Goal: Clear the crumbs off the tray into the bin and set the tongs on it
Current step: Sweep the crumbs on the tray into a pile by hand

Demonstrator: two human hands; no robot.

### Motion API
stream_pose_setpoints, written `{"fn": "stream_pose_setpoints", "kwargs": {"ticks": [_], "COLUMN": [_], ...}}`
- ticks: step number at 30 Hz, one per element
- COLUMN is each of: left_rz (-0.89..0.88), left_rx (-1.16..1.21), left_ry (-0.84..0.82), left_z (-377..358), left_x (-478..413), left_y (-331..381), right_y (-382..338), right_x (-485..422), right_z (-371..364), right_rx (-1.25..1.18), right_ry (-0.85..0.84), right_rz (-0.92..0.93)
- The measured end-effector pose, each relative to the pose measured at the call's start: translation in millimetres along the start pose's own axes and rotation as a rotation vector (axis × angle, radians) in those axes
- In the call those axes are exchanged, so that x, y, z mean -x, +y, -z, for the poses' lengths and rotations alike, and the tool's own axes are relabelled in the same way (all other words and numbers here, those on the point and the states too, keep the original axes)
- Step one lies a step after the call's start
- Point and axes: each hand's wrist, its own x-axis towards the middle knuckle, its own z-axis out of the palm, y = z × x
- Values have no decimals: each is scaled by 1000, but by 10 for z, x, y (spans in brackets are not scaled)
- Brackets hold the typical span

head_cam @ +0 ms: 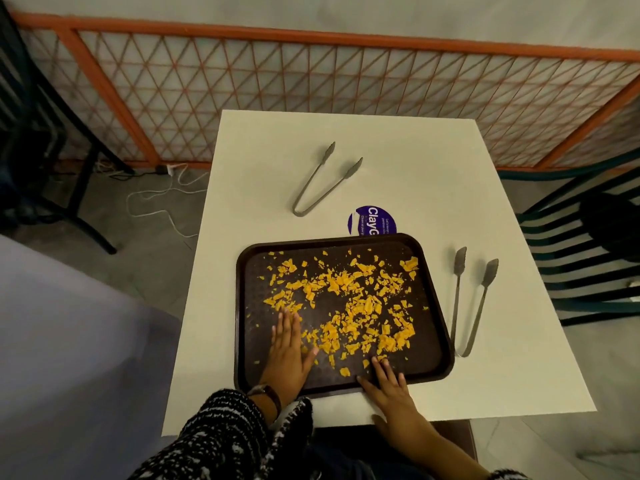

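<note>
A dark brown tray [433, 355] lies on the white table, covered with several scattered orange-yellow crumbs [349, 299]. My left hand [289, 351] lies flat, palm down, on the tray's near left part, fingers together among the crumbs. My right hand [388, 382] rests on the tray's near rim with fingertips touching the tray floor. One pair of metal tongs [471, 303] lies on the table just right of the tray. A second pair of tongs [322, 181] lies further back, beyond the tray. No bin can be made out with certainty.
A round purple sticker [375, 218] is on the white table [519, 375], partly under the tray's far rim. A grey-blue surface [69, 341] fills the lower left. A green slatted chair [588, 254] stands right, an orange lattice fence [311, 91] behind, cables [156, 199] on the floor.
</note>
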Motion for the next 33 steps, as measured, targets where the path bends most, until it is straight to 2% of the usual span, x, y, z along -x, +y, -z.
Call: {"fn": "stream_pose_setpoints", "kwargs": {"ticks": [1,4,8,12,18,24,28,33], "left_rz": [-7,2,106,199,299,414,374,183], "left_rx": [-14,-27,11,28,12,-5,-58,13], "left_ry": [-11,-22,91,166,204,169,162,115], "left_z": [-42,-101,-48,9,-1,-81,-117,-265], "left_x": [63,266,522,700,1008,1086,1012,899], "left_y": [1,-4,-6,-88,-162,-269,-321,-142], "right_y": [3,41,-95,-237,-506,-647,-700,-669], "right_x": [30,90,355,481,455,411,408,426], "right_z": [-47,-340,-347,-331,-288,-254,-264,-298], "right_rx": [30,139,36,-18,-102,-48,-11,-38], "right_ry": [-30,25,-103,-71,-87,-98,-106,-77], "right_rz": [-4,-20,84,169,86,33,11,33]}}
